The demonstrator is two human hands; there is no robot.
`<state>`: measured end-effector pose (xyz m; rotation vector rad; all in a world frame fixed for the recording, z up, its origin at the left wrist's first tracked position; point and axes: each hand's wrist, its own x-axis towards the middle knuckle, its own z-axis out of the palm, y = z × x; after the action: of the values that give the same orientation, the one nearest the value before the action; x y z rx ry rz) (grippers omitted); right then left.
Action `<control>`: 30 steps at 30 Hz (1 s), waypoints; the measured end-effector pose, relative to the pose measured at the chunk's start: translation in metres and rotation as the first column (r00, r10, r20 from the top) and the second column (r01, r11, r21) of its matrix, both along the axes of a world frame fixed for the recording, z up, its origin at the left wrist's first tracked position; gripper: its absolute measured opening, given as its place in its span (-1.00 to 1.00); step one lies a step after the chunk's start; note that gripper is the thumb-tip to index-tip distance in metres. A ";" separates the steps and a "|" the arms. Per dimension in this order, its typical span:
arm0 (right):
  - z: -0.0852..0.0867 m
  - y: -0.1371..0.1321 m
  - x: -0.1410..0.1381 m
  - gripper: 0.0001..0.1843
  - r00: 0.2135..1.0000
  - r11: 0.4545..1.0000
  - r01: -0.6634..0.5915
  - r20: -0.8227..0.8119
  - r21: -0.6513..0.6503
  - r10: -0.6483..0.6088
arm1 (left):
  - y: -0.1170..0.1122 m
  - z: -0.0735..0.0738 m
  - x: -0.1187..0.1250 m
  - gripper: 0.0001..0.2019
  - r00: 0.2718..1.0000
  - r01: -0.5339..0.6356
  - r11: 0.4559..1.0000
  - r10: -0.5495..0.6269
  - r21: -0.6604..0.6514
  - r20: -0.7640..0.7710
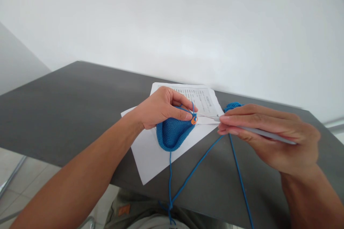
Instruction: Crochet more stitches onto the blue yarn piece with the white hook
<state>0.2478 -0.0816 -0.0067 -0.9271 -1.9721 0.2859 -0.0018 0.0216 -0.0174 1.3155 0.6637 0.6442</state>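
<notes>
My left hand (169,105) pinches the upper edge of a blue crocheted piece (172,132), cupped in shape, between thumb and fingers. An orange stitch marker (194,120) hangs at its right corner, beside my thumb tip. In my right hand (271,132) is a grey-handled crochet hook (266,135), held much like a pen. Its thin shaft points left toward the marked corner; whether the tip sits inside a stitch is too small to tell. Blue yarn (199,166) runs from below my right fingers down to the table's front edge, and another strand drops from the crocheted piece.
Printed sheets of paper (149,164) lie under the work on the dark grey table (88,111). A bundle of blue yarn (233,106) rests behind my right hand. A white wall (172,25) stands along the table's far edge. My lap is just below the near edge.
</notes>
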 end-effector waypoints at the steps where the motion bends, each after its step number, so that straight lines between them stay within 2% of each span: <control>1: 0.000 0.000 0.000 -0.57 1.000 1.000 -0.014 -0.015 -0.005 0.014 | 0.000 0.000 0.000 -0.81 1.000 0.009 1.000 -0.009 0.001 -0.004; 7: -0.001 0.002 -0.002 -0.66 0.986 0.995 -0.041 -0.167 -0.092 0.025 | -0.001 0.003 0.000 -0.83 0.998 0.062 0.998 -0.062 -0.009 0.018; 10: -0.004 0.005 -0.003 -0.77 0.942 0.973 -0.128 -0.331 -0.193 0.059 | -0.002 0.003 0.000 -0.83 0.996 0.080 0.997 -0.080 -0.015 0.029; 15: -0.011 0.014 -0.007 -0.89 0.760 0.857 -0.327 -0.650 -0.398 -0.011 | -0.003 0.004 0.001 -0.83 0.997 0.049 0.999 -0.049 0.010 0.061; 18: -0.018 0.020 -0.012 -0.85 0.667 0.783 -0.414 -0.740 -0.464 -0.087 | -0.004 0.003 0.003 -0.82 0.995 0.009 1.000 -0.011 0.020 0.095; 21: -0.026 0.023 -0.023 -0.86 0.588 0.729 -0.492 -0.799 -0.476 -0.125 | -0.006 0.002 0.006 -0.83 0.989 -0.040 0.999 0.040 0.000 0.143; 22: -0.029 0.023 -0.028 -0.87 0.561 0.733 -0.506 -0.819 -0.455 -0.121 | -0.007 0.001 0.008 -0.82 0.987 -0.049 0.999 0.050 -0.010 0.154; 25: -0.035 0.021 -0.043 -0.89 0.530 0.797 -0.466 -0.843 -0.383 -0.096 | -0.012 -0.002 0.013 -0.77 0.983 -0.060 0.996 0.069 -0.063 0.168; 30: -0.036 0.018 -0.053 -0.90 0.552 0.848 -0.415 -0.832 -0.330 -0.054 | -0.015 -0.005 0.018 -0.71 0.971 -0.043 0.984 0.082 -0.173 0.225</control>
<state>0.1949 -0.0638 -0.0425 -0.6680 -1.0819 1.1901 0.0158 0.0064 -0.0225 1.0483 0.5569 0.7637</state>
